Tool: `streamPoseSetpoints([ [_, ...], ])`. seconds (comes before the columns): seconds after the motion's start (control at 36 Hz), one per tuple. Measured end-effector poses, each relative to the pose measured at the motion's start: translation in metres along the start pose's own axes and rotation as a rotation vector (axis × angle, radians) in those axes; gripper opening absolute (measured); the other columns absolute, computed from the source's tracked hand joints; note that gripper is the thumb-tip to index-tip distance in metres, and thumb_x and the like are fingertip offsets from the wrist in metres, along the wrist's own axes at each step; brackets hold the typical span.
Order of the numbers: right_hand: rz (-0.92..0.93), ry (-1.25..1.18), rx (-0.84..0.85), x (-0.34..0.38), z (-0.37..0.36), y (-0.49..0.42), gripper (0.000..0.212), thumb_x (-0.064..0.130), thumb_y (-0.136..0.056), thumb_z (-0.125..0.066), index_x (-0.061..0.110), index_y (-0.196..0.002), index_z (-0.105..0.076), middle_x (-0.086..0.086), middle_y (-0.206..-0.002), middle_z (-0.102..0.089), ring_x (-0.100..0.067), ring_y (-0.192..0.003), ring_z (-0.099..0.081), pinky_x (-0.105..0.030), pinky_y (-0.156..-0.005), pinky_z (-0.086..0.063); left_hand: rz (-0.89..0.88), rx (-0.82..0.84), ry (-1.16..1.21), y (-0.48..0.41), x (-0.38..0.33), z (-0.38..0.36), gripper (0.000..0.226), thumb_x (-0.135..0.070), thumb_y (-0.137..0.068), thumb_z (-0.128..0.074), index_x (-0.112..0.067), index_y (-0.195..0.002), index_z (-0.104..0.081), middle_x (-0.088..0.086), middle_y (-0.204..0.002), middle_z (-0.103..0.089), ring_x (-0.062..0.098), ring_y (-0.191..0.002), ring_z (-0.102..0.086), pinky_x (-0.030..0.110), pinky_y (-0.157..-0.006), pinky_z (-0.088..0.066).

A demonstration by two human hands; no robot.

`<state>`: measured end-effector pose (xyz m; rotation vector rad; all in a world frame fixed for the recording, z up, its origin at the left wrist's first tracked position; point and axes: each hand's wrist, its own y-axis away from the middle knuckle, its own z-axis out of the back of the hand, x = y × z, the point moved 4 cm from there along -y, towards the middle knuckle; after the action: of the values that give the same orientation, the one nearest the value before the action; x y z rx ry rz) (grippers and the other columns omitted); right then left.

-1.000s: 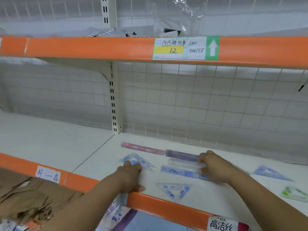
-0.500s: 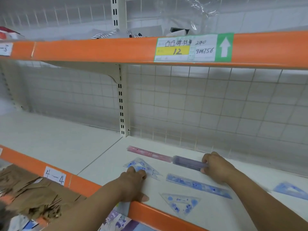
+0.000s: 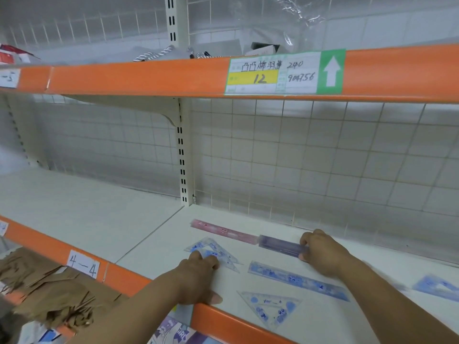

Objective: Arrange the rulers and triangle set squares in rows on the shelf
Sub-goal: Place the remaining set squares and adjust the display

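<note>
Now end-to-end with pink ruler [image 3: 224, 231], translucent purple ruler [image 3: 282, 245] gripped by right hand [image 3: 320, 253].

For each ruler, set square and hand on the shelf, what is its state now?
Pink ruler: flat at the back, untouched.
Purple ruler: flat, end-on to the pink ruler, gripped by the right hand.
Blue ruler: flat, untouched.
Left set squares: overlapping, under the left hand's fingertips.
Front set square: flat, untouched.
Right set square: flat, apart, partly cut off.
</note>
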<state>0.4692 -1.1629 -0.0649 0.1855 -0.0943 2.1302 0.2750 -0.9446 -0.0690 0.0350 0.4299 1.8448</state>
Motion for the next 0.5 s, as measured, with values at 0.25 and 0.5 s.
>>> streamPoseSetpoints([
  [0.25, 0.077, -0.084, -0.052, 0.029, 0.015, 0.027, 0.017, 0.039, -0.089, -0.059, 0.028, -0.103, -0.056, 0.003, -0.108, -0.046, -0.014, -0.099, -0.052, -0.028, -0.083, -0.044, -0.005, 0.003, -0.004, -0.001, 0.000, -0.002, 0.071, -0.047, -0.083, -0.067, -0.027, -0.140, -0.030, 0.006, -0.134, -0.034, 0.026, -0.119, -0.045, 0.036, -0.102, -0.039],
  [0.5, 0.307, -0.023, 0.337, 0.096, -0.005, 0.076, 0.055, 0.051, -0.069, -0.076, 0.028, -0.115, -0.056, 0.009, -0.113, -0.051, -0.014, -0.103, -0.052, -0.031, -0.086, -0.044, -0.004, -0.010, 0.012, -0.002, 0.001, -0.001, 0.072, -0.047, -0.082, -0.068, -0.027, -0.140, -0.030, 0.006, -0.137, -0.031, 0.026, -0.123, -0.043, 0.035, -0.105, -0.037],
])
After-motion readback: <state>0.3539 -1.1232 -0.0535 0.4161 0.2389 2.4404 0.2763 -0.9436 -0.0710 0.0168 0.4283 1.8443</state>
